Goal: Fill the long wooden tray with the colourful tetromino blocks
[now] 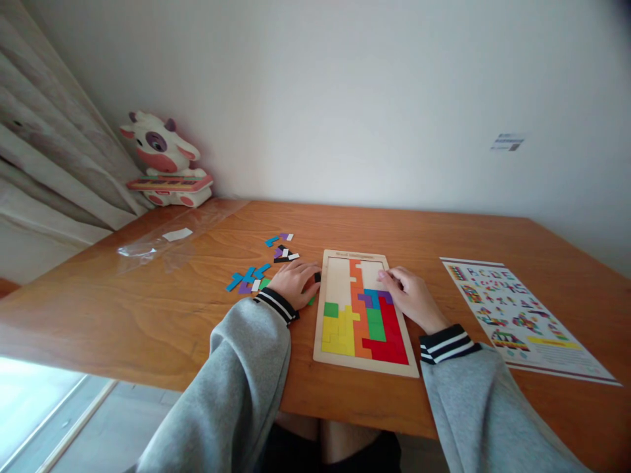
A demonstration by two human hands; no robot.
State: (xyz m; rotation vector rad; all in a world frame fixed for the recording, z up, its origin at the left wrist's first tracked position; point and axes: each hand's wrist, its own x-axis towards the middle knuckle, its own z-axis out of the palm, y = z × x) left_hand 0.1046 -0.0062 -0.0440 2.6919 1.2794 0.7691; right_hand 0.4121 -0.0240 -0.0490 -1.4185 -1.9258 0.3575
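"What do we have in our left hand (296, 282)?"
"We pinch a black piece (317, 277) beside the puzzle board (339, 279), fingers curled."
"And our right hand (411, 295)?"
"Fingers bent close over the board's right side; we cannot tell what they hold. The board lies on our worktop (345, 394), partly filled."

The board (353, 254) looks wooden, the wrapper (156, 245) glossy plastic.

home, by its look | wooden table (162, 315) under left hand (294, 284) and right hand (409, 295) | cow toy keyboard (167, 164), draped curtain (49, 144) far left beyond both
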